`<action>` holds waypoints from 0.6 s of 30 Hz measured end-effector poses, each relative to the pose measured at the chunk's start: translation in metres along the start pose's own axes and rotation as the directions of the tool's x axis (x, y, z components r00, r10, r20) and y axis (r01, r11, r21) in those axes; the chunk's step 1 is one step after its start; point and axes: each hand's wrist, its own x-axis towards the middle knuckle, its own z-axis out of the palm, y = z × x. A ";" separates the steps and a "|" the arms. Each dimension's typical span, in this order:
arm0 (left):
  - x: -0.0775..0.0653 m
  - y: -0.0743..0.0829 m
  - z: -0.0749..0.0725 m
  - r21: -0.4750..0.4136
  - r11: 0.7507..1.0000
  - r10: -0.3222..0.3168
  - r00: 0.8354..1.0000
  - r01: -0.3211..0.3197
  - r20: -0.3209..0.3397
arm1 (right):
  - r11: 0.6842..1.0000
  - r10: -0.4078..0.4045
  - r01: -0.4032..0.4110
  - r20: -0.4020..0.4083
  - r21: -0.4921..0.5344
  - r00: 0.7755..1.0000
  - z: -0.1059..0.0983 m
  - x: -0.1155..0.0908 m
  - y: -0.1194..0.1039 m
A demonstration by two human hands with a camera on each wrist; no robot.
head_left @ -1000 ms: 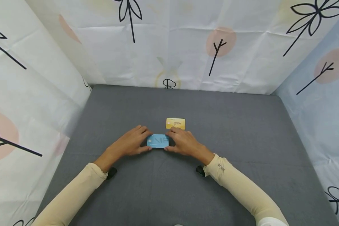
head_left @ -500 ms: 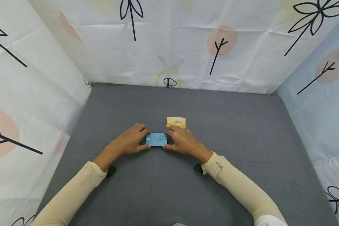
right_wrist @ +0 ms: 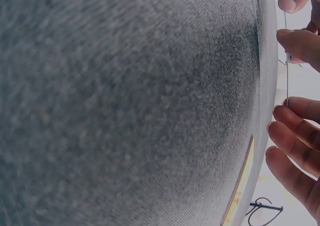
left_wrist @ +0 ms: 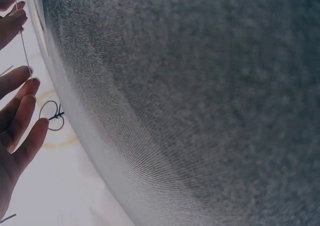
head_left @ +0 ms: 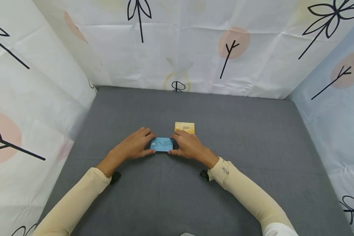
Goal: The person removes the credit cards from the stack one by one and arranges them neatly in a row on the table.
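A light blue card (head_left: 161, 144) with a chip and large "VIP"-like lettering is held level between both hands. My left hand (head_left: 134, 144) pinches its left end, thumb at the near edge and fingertips at the far edge. At the right end, my right hand (head_left: 190, 146) pinches it the same way. Both wrist views show the card (left_wrist: 24, 48) edge-on as a thin line, raised off the table. Just beyond the right hand lies a yellow card (head_left: 185, 126), its lower edge partly covered by the fingers in the head view.
Grey cloth covers the table (head_left: 165, 203). White patterned cloth walls (head_left: 194, 65) enclose its back and sides. A small pale object (head_left: 187, 234) shows at the bottom edge of the head view.
Both hands have shifted slightly left with the blue card, their pinch unchanged. The yellow card keeps its place on the table; the head view moves a little.
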 end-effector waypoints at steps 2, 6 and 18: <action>0.000 0.000 0.001 -0.005 1.000 0.001 1.000 -0.001 0.002 | 1.000 0.005 -0.005 0.007 0.002 1.000 0.001 0.001 -0.001; 0.000 -0.002 0.001 -0.011 1.000 0.006 1.000 -0.006 0.003 | 1.000 0.014 -0.014 0.003 0.003 1.000 0.001 0.002 -0.002; -0.004 -0.009 0.004 -0.031 0.999 -0.011 1.000 0.012 0.022 | 1.000 0.002 -0.002 0.013 -0.010 1.000 0.006 0.010 -0.006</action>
